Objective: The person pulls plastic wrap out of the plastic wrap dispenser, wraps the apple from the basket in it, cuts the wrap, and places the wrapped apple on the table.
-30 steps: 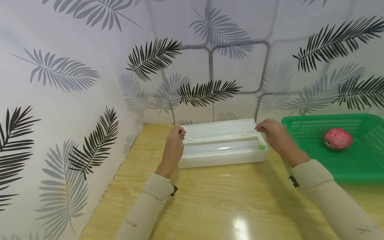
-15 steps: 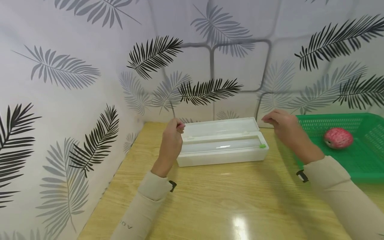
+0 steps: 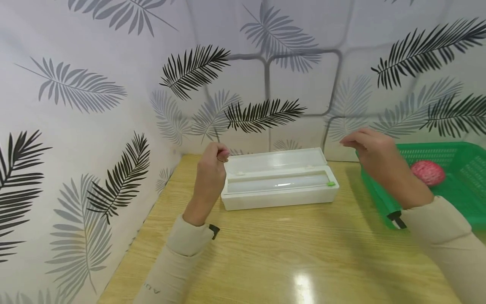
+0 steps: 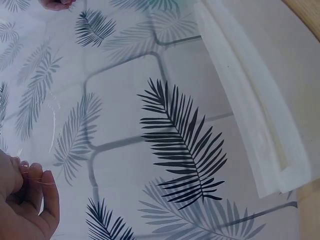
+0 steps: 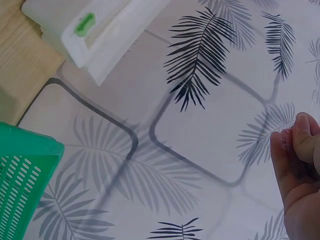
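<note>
A white cling film dispenser box (image 3: 281,201) lies on the table with its lid (image 3: 279,161) tilted back. Inside it shows a pale film roll (image 3: 273,184), and a green slider (image 3: 330,183) sits at its right end. My left hand (image 3: 208,179), raised beside the box's left end, pinches see-through cling film (image 4: 39,180), visible only as thin glints. Right of the box, my right hand (image 3: 383,164) pinches a crumpled bit of film (image 5: 286,140) between thumb and fingers. Whether this film still joins the roll I cannot tell.
A green plastic basket (image 3: 467,158) stands at the right, partly behind my right arm, with a red mottled round fruit-like thing (image 3: 429,172) in it. The wooden table (image 3: 273,249) meets a leaf-patterned wall covering (image 3: 296,84) behind the box.
Both hands have risen and moved apart, the right hand going up and to the right from the box, the left slightly up and leftward. The box has stayed nearly in place.
</note>
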Tool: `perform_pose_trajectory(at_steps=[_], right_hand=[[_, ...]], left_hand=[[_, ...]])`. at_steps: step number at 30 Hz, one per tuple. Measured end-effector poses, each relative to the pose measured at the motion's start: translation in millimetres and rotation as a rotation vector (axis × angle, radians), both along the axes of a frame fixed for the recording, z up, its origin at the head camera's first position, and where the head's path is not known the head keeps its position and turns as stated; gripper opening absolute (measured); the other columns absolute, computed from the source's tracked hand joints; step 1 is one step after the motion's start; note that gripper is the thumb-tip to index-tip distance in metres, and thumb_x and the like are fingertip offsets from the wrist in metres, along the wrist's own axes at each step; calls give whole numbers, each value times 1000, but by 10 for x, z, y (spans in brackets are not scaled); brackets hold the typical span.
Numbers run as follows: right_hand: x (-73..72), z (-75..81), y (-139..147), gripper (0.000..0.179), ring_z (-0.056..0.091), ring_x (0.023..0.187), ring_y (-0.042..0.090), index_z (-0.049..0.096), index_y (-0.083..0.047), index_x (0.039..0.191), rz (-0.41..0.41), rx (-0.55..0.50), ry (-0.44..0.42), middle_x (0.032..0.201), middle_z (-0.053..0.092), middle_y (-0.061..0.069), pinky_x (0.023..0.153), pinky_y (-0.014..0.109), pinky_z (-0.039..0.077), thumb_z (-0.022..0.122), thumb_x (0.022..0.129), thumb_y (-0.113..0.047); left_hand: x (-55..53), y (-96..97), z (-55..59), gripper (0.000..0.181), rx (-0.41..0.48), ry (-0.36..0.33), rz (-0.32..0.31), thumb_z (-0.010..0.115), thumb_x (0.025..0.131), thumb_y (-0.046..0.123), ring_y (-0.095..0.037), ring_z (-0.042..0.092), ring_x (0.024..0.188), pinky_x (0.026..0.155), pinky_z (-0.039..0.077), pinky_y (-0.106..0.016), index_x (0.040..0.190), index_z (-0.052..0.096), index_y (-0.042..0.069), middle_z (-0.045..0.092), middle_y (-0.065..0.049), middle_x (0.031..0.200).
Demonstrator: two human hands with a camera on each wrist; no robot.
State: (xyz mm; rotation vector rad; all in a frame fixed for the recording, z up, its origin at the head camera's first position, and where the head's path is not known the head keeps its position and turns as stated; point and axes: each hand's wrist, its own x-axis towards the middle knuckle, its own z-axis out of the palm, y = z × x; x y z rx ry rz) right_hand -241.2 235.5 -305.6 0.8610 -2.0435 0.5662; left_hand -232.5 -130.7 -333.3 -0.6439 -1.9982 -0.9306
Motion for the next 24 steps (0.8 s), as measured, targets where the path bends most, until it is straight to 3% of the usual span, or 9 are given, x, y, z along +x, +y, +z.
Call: perform_pose_trajectory(at_steps=[13,24], right_hand=[[306,363,-30,19,61,76,23,69,1,83,-22,8,63,82,65,10,81,2,34,65,74,18],[588,590,-7,17,61,78,25,70,2,86,-51,63,92,83,66,12,83,5,36,64,77,15]], left_hand=[[213,-17,311,6,28,123,9,49,92,-5,-20,53,73,65,47,-30,87,51,-3,51,-11,77],[414,-32,487,8,50,196,7,50,91,-7,-20,53,71,64,45,-25,84,51,-3,53,-11,75]])
